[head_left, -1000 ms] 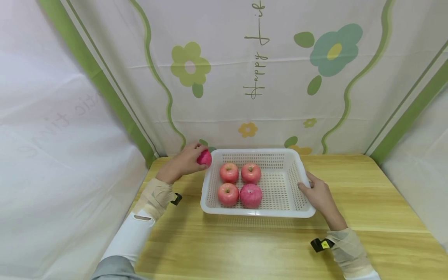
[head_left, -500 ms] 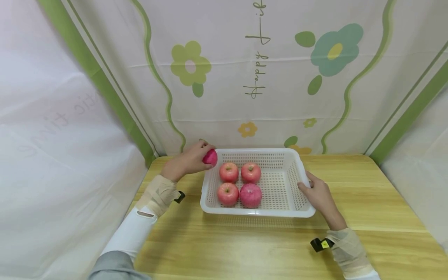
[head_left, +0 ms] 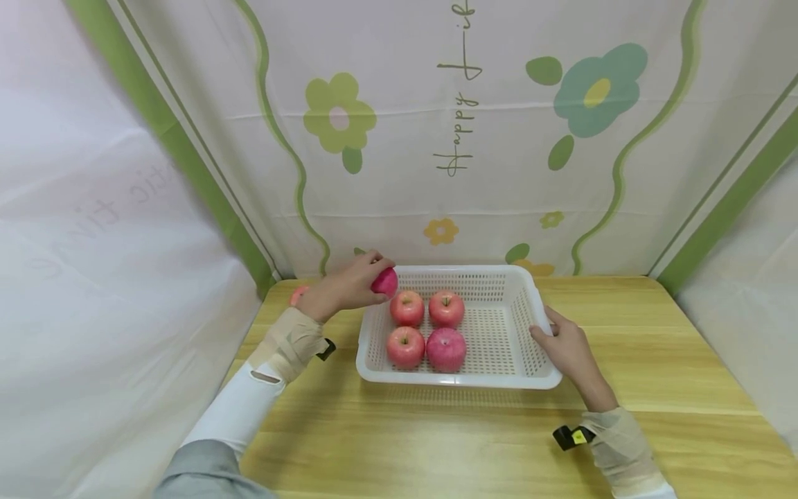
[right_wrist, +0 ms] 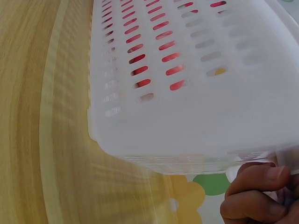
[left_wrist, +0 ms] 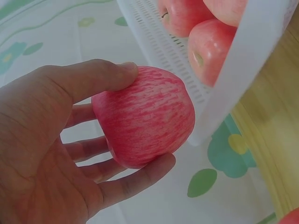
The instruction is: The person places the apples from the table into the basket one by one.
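My left hand (head_left: 349, 284) grips a streaked deep-pink apple (left_wrist: 147, 116), thumb on one side and fingers round the other. It holds the apple over the left rear corner of a white slotted plastic basket (head_left: 461, 380). Two paler red apples (head_left: 407, 308) (head_left: 446, 309) lie in the basket's back row. In front of them sit another red apple (head_left: 406, 347) and a darker pink one (head_left: 445, 349). At the right end, my right hand (head_left: 569, 348) holds the basket's rim, thumb over the edge; its curled fingers show in the right wrist view.
One more red apple (head_left: 300, 294) is on the table behind the left wrist, partly hidden. The basket stands on a wooden table (head_left: 405, 443). A white flower-printed cloth (head_left: 399, 173) hangs along the table's back edge, with more cloth at both sides.
My left hand has carried the apple to the right, from outside the basket's left rim to over its corner. An apple behind the wrist has come into view. My right hand stays put.
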`<state>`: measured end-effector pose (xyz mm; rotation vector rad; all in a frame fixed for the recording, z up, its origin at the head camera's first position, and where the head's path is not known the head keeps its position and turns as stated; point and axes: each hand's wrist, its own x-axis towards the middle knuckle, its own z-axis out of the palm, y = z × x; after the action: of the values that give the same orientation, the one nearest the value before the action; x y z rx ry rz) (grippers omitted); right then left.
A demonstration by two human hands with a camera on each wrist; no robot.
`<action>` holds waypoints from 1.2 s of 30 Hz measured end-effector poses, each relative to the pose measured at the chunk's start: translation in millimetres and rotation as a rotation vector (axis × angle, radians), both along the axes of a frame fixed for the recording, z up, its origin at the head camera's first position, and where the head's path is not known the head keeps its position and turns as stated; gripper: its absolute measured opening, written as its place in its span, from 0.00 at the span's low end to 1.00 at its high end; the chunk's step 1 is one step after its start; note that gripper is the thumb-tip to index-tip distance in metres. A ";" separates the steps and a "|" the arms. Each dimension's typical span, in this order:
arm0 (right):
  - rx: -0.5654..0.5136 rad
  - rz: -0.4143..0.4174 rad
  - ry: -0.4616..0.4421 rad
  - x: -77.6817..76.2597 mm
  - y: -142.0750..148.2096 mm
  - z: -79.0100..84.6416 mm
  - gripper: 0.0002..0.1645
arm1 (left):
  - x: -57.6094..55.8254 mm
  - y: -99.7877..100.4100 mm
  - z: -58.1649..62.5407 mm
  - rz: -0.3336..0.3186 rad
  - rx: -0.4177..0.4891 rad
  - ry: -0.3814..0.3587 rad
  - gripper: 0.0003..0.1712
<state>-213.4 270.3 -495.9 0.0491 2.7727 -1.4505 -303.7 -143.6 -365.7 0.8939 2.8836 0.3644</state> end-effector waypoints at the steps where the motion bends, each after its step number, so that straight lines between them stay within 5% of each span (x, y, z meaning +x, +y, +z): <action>1: 0.002 -0.001 -0.002 0.1 0.1 -0.1 0.44 | 0.0 1.3 0.3 0.000 -0.003 -0.005 0.37; 23: 0.009 0.018 0.016 0.3 -1.6 4.4 0.44 | -0.1 36.6 4.6 -0.005 -0.068 -0.032 0.37; 36: 0.008 0.018 0.023 0.1 0.3 2.8 0.44 | -9.4 59.6 7.2 -0.088 -0.118 0.004 0.37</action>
<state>-213.2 270.6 -493.1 0.0078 2.7900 -1.4456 -313.1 -84.0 -358.5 0.9968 2.8233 0.1823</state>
